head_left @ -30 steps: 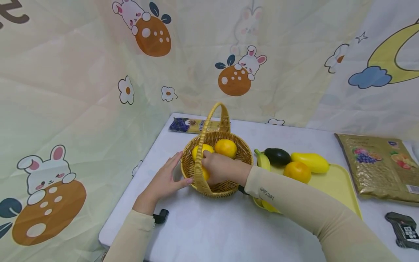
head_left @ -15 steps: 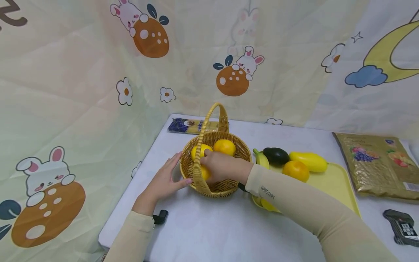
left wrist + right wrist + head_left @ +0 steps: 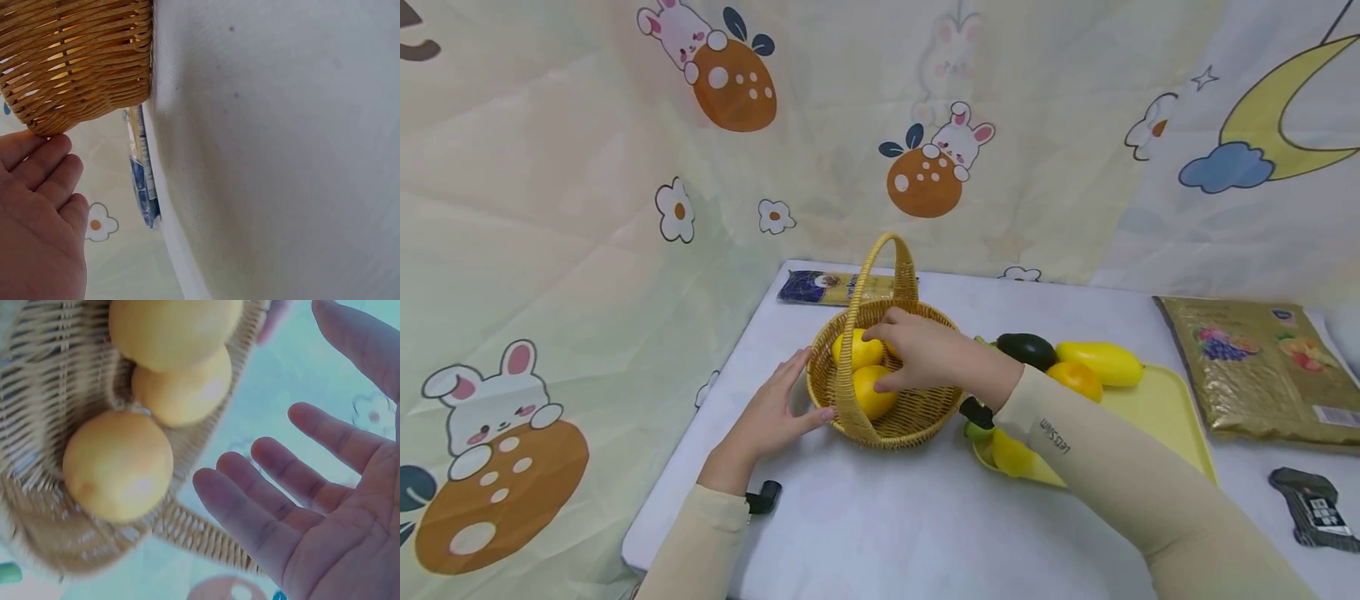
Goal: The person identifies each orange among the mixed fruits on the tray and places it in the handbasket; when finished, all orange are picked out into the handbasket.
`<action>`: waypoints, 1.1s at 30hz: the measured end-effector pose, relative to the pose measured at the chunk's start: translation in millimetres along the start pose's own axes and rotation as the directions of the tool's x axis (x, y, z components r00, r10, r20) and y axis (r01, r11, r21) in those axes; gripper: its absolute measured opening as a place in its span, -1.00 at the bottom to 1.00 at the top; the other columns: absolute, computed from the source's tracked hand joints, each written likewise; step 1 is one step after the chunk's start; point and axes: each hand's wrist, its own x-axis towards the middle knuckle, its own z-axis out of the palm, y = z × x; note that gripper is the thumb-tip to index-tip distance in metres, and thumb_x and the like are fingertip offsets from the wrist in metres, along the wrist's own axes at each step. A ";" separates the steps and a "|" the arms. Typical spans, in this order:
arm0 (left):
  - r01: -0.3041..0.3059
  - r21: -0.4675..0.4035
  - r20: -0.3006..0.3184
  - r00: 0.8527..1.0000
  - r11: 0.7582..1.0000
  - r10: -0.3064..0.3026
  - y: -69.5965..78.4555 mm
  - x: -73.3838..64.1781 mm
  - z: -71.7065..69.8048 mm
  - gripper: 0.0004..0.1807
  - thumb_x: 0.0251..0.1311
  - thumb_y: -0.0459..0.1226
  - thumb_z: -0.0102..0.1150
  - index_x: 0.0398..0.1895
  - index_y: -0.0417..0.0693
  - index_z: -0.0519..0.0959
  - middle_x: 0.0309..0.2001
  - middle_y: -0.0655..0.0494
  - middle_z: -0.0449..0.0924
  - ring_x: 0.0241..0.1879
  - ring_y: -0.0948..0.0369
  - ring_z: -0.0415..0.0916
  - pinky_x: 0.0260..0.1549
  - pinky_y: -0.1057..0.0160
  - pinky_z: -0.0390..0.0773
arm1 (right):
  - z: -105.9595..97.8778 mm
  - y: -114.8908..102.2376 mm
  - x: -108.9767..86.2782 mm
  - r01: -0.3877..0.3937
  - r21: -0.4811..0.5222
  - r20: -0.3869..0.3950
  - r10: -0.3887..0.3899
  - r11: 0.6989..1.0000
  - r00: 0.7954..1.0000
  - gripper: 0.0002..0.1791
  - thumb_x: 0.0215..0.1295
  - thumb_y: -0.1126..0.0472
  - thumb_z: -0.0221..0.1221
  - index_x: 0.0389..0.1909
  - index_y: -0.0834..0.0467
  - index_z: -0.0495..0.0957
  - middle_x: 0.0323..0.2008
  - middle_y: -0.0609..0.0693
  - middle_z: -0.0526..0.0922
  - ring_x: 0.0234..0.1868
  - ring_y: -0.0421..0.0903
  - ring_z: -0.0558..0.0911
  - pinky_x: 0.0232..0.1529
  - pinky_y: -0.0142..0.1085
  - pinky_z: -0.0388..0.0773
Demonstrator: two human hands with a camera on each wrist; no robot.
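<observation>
A wicker basket with a tall handle stands on the table and holds three round yellow-orange fruits. The front fruit lies near the handle's base, with a yellow one behind it; the third is mostly hidden by my right hand. My right hand hovers over the basket, fingers spread; in the right wrist view its palm shows nothing held, apart from the fruits. My left hand rests against the basket's left side, and its fingertips touch the rim in the left wrist view.
Right of the basket, a yellow tray holds an eggplant, a long yellow vegetable, an orange fruit and a yellow item. A gold bag and a dark packet lie farther right; a blue-gold packet lies behind.
My right hand has let go of the front fruit and risen from inside the basket, fingers now spread, leaving that fruit in plain view. My left hand stays at the basket's side.
</observation>
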 end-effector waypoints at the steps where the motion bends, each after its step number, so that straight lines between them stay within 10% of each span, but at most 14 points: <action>1: -0.003 0.000 0.000 1.000 1.000 0.003 -0.7 -0.1 0.1 0.27 0.02 0.48 0.32 0.72 0.40 -0.10 0.73 0.12 -0.08 0.70 -0.14 -0.14 0.56 -0.39 0.05 | -2.0 3.0 -3.6 0.004 0.014 -0.020 -0.004 1.000 1.000 -0.16 0.23 -0.18 0.46 0.50 -0.05 0.42 0.35 0.07 0.46 0.20 -0.03 0.57 0.28 -0.08 0.63; 11: -0.025 0.019 -0.011 1.000 1.000 0.025 -2.8 0.2 -6.1 0.26 0.06 0.43 0.34 0.73 0.35 -0.10 0.72 0.06 -0.07 0.69 -0.18 -0.12 0.56 -0.41 0.04 | -22.9 35.1 -46.9 -0.022 0.122 -0.186 0.045 0.992 0.981 -0.18 0.30 -0.15 0.42 0.52 -0.04 0.38 0.45 0.07 0.40 0.42 0.10 0.49 0.42 0.15 0.51; 22: -0.002 0.009 0.001 1.000 1.000 0.002 -2.2 1.3 -4.4 0.26 0.05 0.44 0.35 0.73 0.34 -0.09 0.73 0.09 -0.08 0.70 -0.16 -0.13 0.56 -0.41 0.04 | -32.1 72.3 -88.1 -0.080 0.156 -0.333 0.128 0.985 0.934 -0.17 0.31 -0.11 0.42 0.54 -0.04 0.34 0.52 0.10 0.32 0.20 0.11 0.61 0.10 0.08 0.72; 33: -0.021 0.010 0.007 1.000 1.000 0.021 -4.3 3.7 -0.7 0.27 0.06 0.42 0.36 0.73 0.32 -0.10 0.73 0.07 -0.08 0.70 -0.15 -0.13 0.56 -0.40 0.04 | -33.0 116.3 -132.0 -0.259 0.212 -0.386 0.324 0.942 0.864 -0.14 0.36 -0.18 0.35 0.58 -0.01 0.28 0.55 0.22 0.26 0.51 0.32 0.30 0.46 0.44 0.25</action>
